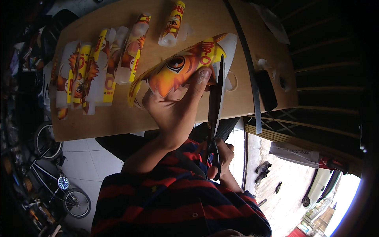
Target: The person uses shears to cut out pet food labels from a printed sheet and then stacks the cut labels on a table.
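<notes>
My left hand [171, 112] pinches a glossy printed sheet [158, 77] between thumb and fingers. An orange cartoon animal face with a large eye, yellow parts and red lettering covers it, and a pale margin shows at its far right tip. In my right hand [225, 156], close to my body, are long dark scissors [215, 106] gripped by the handles. Their blades point away from me, close together, alongside the sheet's right edge. Whether they touch the sheet is hard to make out. My left fingers are partly hidden behind the sheet.
Several rolled printed pieces [83, 75] lie on the brown board table [114, 124] at left, and another roll [172, 23] lies at the far middle. To the right are a long dark straight strip [248, 63] and a black phone-like object [266, 91]. A bicycle [59, 181] stands lower left.
</notes>
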The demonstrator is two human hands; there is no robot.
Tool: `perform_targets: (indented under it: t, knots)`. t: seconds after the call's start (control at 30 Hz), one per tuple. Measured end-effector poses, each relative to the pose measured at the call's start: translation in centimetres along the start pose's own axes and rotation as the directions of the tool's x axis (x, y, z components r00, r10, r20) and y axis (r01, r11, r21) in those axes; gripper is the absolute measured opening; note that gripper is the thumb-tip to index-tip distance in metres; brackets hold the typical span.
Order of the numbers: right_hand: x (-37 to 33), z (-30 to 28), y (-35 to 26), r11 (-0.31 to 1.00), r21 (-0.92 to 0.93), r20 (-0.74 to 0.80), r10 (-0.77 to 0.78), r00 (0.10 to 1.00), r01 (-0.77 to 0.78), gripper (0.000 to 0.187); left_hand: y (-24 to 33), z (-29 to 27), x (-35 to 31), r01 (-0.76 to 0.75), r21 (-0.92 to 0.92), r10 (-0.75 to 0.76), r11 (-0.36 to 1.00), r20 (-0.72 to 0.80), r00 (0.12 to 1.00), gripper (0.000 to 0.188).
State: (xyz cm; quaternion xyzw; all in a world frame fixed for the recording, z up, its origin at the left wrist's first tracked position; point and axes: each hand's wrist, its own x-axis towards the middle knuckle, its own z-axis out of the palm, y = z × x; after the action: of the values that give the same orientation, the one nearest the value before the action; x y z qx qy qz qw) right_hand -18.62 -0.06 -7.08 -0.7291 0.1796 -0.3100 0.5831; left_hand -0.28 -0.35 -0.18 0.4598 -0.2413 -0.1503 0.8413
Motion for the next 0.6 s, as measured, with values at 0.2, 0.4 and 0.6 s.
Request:
perform_targets:
  t: [0.2,0.4,0.6]
  knots:
    - [0.00,-0.05,-0.25,0.998,0.033,0.009,0.060,0.998,-0.061,0.086,-0.09,0.25,0.02,0.023,-0.058,-0.025,0.998,-0.025,0.999,0.022]
    - [0.05,0.04,-0.19,0.998,0.027,-0.002,0.065,0.998,-0.065,0.085,-0.36,0.18,0.14,-0.002,-0.035,0.001,0.999,-0.018,1.000,0.023]
    - [0.06,0.17,-0.39,0.993,0.040,-0.008,0.112,0.994,-0.111,0.084,-0.50,-0.02,0.11,0.001,0.040,0.000,0.999,-0.023,1.000,0.023]
